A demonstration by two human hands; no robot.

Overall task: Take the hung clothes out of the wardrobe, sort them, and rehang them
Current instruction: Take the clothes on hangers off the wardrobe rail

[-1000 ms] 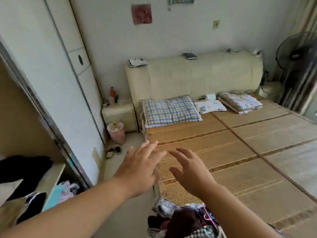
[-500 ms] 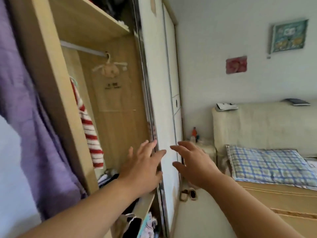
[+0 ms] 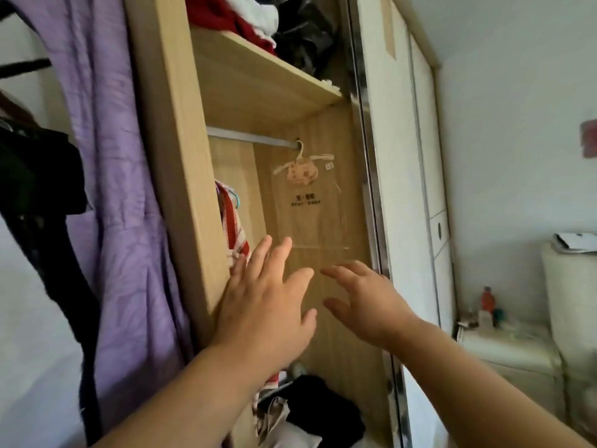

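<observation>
Striped garment (image 3: 234, 227): red and white, hanging at the left of the open wardrobe bay, half hidden behind the side panel, with a teal hook showing beside it.
Wardrobe (image 3: 181, 156): pale wood, with the bay open and the white door (image 3: 397, 189) standing to its right.
Rail (image 3: 252, 141): a metal bar just under the shelf, running across the bay.
Bag (image 3: 310, 215): clear plastic with dark print, hung on a white hanger (image 3: 300, 149) at the right end of the rail. A small pinkish cloth item sits in its top.
Left hand (image 3: 265, 305): raised before the bay, fingers straight and spread, holding nothing. The fingertips reach the striped garment's hem, though contact cannot be told.
Right hand (image 3: 371, 305): beside the left hand and apart from it, fingers spread and slightly bent, holding nothing, in front of the back panel and below the bag.
Shelf (image 3: 258, 79): above the rail, carrying bunched red, white and black clothes.
Heap (image 3: 323, 405): black and pale pieces lying low in the bay, beneath the hands.
Purple garment (image 3: 119, 189): long and creased, hanging outside the wardrobe against the left of the side panel.
Black garment (image 3: 35, 176): further left, partly over the purple one.
Nightstand (image 3: 510, 347): cream, right of the door, with an orange bottle (image 3: 487, 299) standing on it.
</observation>
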